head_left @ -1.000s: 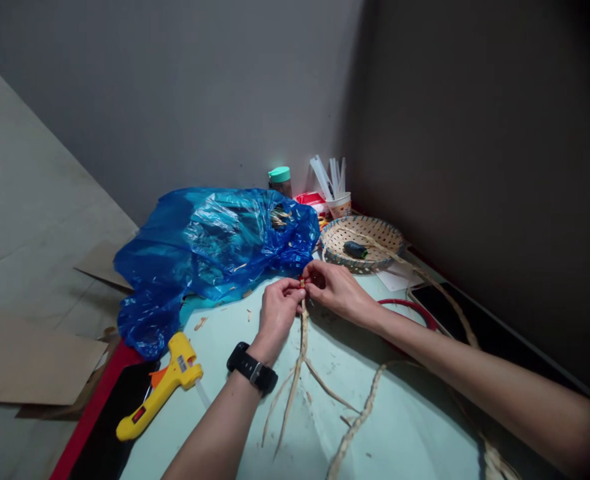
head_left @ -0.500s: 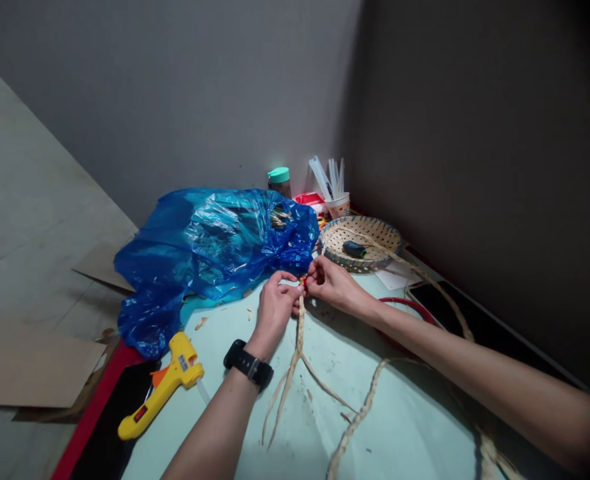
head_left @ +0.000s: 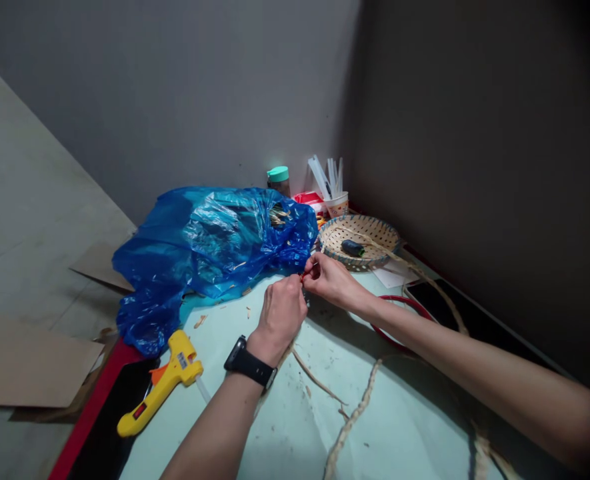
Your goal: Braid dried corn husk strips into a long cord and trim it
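Note:
My left hand (head_left: pixel 281 310), with a black watch on its wrist, is closed over the end of a braided straw cord (head_left: pixel 317 379). The hand hides most of the braid, and loose strands come out below it. Touching it from the right, my right hand (head_left: pixel 331 280) pinches a thin red cord (head_left: pixel 303 277) at the top of the braid. How the red cord runs there is hidden by the fingers. Another long straw braid (head_left: pixel 353 420) lies curved on the pale table covering (head_left: pixel 399 413), under my right forearm.
A blue plastic bag (head_left: pixel 209 240) lies behind my hands. To the left is a yellow glue gun (head_left: pixel 162 387). At the back stand a woven basket (head_left: pixel 385 260) holding a dark roll (head_left: pixel 353 248), a cup (head_left: pixel 337 205) of clear sticks and a green-lidded jar (head_left: pixel 278 175). A red hoop (head_left: pixel 409 301) lies right.
My left hand has turned over, its back now facing up, and its fingers have closed around the braid, covering it. My right hand stays pinched close by, slightly shifted left.

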The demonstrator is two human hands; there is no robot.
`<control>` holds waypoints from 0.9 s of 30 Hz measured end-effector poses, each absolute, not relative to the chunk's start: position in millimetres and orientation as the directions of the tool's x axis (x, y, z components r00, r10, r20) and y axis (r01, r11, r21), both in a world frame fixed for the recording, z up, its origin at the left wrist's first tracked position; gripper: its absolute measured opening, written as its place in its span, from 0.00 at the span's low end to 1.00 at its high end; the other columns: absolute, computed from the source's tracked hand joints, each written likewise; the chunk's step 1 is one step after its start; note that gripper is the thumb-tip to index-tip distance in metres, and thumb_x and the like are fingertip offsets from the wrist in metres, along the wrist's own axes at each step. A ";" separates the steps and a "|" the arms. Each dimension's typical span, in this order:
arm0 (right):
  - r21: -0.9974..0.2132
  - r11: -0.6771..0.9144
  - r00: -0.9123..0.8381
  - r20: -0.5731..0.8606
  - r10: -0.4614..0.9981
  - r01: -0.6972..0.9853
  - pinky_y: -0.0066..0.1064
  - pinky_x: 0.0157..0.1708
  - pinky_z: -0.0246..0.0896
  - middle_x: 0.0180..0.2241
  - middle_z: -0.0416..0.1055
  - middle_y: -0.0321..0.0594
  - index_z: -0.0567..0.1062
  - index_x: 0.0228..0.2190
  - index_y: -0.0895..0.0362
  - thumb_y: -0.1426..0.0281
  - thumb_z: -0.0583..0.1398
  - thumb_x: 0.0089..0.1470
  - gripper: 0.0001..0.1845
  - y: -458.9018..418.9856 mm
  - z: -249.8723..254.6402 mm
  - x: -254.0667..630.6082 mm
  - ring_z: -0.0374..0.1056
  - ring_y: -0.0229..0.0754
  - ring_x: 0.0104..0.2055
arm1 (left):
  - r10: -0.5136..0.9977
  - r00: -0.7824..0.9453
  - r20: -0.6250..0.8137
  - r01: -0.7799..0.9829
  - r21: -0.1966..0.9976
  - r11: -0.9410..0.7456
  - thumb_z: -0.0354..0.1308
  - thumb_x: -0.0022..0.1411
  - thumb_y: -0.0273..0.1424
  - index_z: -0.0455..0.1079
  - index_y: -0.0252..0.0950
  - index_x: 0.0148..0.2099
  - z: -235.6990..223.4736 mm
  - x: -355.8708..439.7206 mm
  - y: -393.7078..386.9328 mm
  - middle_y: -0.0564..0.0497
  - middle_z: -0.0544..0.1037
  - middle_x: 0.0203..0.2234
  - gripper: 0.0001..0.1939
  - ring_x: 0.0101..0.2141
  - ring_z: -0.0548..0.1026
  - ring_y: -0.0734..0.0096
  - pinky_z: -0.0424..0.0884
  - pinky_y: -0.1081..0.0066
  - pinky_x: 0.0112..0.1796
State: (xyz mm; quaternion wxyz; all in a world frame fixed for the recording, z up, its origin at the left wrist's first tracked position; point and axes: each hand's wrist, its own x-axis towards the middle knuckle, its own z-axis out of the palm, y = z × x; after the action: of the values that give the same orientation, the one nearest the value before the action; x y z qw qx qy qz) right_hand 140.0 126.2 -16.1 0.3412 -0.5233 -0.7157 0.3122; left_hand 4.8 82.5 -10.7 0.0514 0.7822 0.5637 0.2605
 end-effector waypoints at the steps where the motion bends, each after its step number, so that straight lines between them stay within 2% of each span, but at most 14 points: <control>1: -0.799 0.256 -0.220 0.159 0.963 0.544 0.26 0.26 0.54 0.24 0.70 0.33 0.65 0.29 0.55 0.71 0.57 0.41 0.08 126.8 -15.7 139.6 0.64 0.38 0.26 | 0.914 0.232 0.334 0.869 0.352 -0.349 0.47 0.60 0.20 0.71 0.33 0.36 -10.3 5.3 81.9 0.39 0.77 0.28 0.12 0.28 0.74 0.59 0.59 0.66 0.30; 8: -0.764 0.240 -0.211 0.139 0.967 0.599 0.26 0.25 0.52 0.24 0.69 0.33 0.63 0.28 0.55 0.68 0.58 0.39 0.10 132.9 -14.9 136.1 0.63 0.38 0.27 | 0.943 0.237 0.232 0.932 0.219 -0.288 0.48 0.59 0.21 0.70 0.29 0.41 -7.9 7.7 79.9 0.36 0.77 0.29 0.11 0.31 0.76 0.54 0.62 0.64 0.32; 13: -0.745 0.263 -0.253 0.130 0.959 0.613 0.26 0.26 0.51 0.24 0.69 0.32 0.62 0.27 0.55 0.70 0.58 0.39 0.10 133.1 -12.6 136.1 0.62 0.37 0.27 | 0.952 0.228 0.205 0.946 0.184 -0.266 0.49 0.57 0.23 0.71 0.32 0.41 -8.7 7.1 83.2 0.39 0.79 0.29 0.11 0.31 0.76 0.54 0.63 0.64 0.32; 20: -0.735 0.306 -0.291 0.154 0.944 0.605 0.27 0.26 0.49 0.23 0.65 0.32 0.60 0.27 0.54 0.71 0.56 0.42 0.08 131.9 -13.6 133.9 0.60 0.38 0.27 | 0.953 0.179 0.245 0.947 0.221 -0.235 0.49 0.56 0.23 0.72 0.35 0.39 -17.5 6.7 91.4 0.39 0.79 0.29 0.12 0.31 0.77 0.54 0.61 0.65 0.30; 27: -0.795 0.252 -0.232 0.144 0.962 0.551 0.26 0.26 0.52 0.23 0.67 0.31 0.60 0.27 0.54 0.72 0.57 0.40 0.10 134.8 -20.4 131.4 0.62 0.37 0.27 | 0.945 0.153 0.289 0.901 0.352 -0.254 0.51 0.57 0.26 0.71 0.36 0.31 -26.7 1.3 102.1 0.44 0.79 0.25 0.08 0.27 0.75 0.62 0.58 0.69 0.28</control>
State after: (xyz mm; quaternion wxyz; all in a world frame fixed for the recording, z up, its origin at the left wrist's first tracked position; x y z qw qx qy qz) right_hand 131.4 134.8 -20.4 0.3283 -0.5256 -0.7199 0.3127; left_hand 1.3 102.1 -26.7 0.0479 0.7578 0.6089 0.2295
